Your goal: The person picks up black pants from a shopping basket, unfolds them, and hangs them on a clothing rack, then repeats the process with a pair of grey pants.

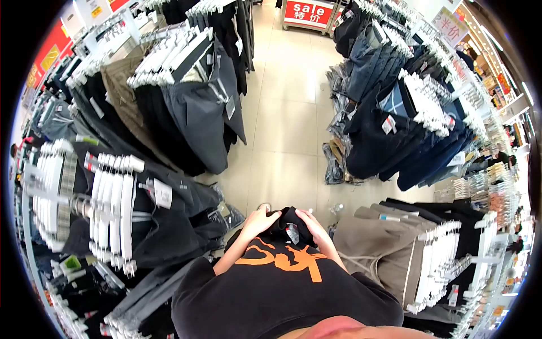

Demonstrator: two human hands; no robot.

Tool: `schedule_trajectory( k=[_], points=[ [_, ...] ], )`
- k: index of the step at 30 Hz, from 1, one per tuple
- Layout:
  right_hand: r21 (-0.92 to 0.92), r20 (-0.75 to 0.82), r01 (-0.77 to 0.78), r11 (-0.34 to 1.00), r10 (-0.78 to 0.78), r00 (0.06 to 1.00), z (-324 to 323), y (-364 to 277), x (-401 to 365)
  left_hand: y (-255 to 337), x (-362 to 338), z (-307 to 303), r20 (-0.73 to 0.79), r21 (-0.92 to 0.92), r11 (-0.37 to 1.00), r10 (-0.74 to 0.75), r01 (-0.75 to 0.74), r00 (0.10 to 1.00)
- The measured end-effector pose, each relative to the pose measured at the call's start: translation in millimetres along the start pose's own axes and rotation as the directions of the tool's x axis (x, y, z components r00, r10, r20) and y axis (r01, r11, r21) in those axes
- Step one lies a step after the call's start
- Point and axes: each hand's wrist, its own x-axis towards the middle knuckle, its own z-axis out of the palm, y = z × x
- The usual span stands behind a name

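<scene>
Ahead, the pale tiled floor [288, 121] runs between hanging clothes: dark grey trousers [195, 113] to the left, dark blue jeans [372, 135] to the right, brownish-grey trousers [375, 234] nearer me. Just before the orange print of my black shirt [293, 296], a black garment [290, 217] sits bunched. My left hand [263, 220] grips one side of it, my right hand [310, 224] the other; a small pale label [292, 233] shows between them.
</scene>
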Motion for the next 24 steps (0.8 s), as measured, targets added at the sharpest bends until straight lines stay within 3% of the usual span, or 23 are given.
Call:
schedule_trajectory(
  k=[2,5,6,7,9,10,12,13,15,17,19,20,21,23,24],
  points=[
    [-0.068,-0.072,0.033,0.997,-0.037,0.997,2.7,-28.9,22.4,16.1,29.2,-17.6,0.004,0.023,1.0,-0.02,0.02,1.0],
    [-0.137,0.002,0.248,0.959,-0.25,0.968,1.5,-55.3,61.2,20.5,77.7,-36.0,0.1,0.08,0.994,0.062,-0.07,0.993],
    [-0.201,0.014,0.414,0.888,-0.42,0.907,-0.3,-61.2,74.6,22.3,93.0,-41.7,0.118,0.049,0.995,0.078,-0.085,0.99],
    [-0.197,0.004,0.401,0.894,-0.409,0.913,-0.6,-72.6,79.6,27.7,103.1,-48.6,0.141,0.018,0.995,0.09,-0.094,0.986],
    [-0.233,-0.011,0.518,0.823,-0.535,0.845,1.3,-97.3,85.8,38.5,118.5,-67.7,0.132,-0.103,0.984,0.159,-0.146,0.978],
    [-0.176,-0.056,0.547,0.819,-0.563,0.825,1.0,-107.8,89.8,39.3,128.1,-74.2,0.11,-0.162,0.967,0.216,-0.197,0.97],
    [-0.231,-0.2,0.621,0.749,-0.661,0.723,-5.8,-123.7,104.9,45.9,144.5,-88.3,0.086,-0.213,0.946,0.266,-0.243,0.96],
    [-0.232,-0.269,0.64,0.733,-0.68,0.682,-8.9,-135.5,112.0,54.3,149.3,-97.5,0.003,-0.227,0.924,0.316,-0.307,0.949],
    [0.002,-0.399,0.645,0.764,-0.591,0.701,-12.7,-160.9,122.0,64.5,167.2,-111.8,-0.081,-0.235,0.901,0.355,-0.364,0.931],
    [0.008,-0.439,0.719,0.695,-0.644,0.627,-24.3,-179.1,144.5,76.9,189.9,-128.2,-0.25,-0.168,0.867,0.422,-0.468,0.871],
    [-0.093,-0.5,0.761,0.642,-0.691,0.522,-36.5,-207.7,163.9,79.6,220.6,-149.6,-0.299,-0.207,0.845,0.426,-0.494,0.854],
    [-0.005,-0.563,0.785,0.62,-0.65,0.51,-45.2,-222.9,177.3,80.1,236.9,-164.3,-0.335,-0.191,0.846,0.421,-0.498,0.843],
    [0.082,-0.621,0.804,0.589,-0.601,0.504,-53.0,-238.3,191.2,81.4,252.8,-179.5,-0.371,-0.175,0.847,0.415,-0.501,0.831],
    [0.25,-0.591,0.842,0.477,-0.614,0.524,-62.5,-276.0,211.9,91.2,280.8,-207.3,-0.529,-0.266,0.803,0.341,-0.533,0.777],
    [0.247,-0.575,0.855,0.457,-0.641,0.509,-65.5,-295.5,224.2,97.4,295.8,-218.1,-0.592,-0.345,0.817,0.192,-0.462,0.783]
  ],
)
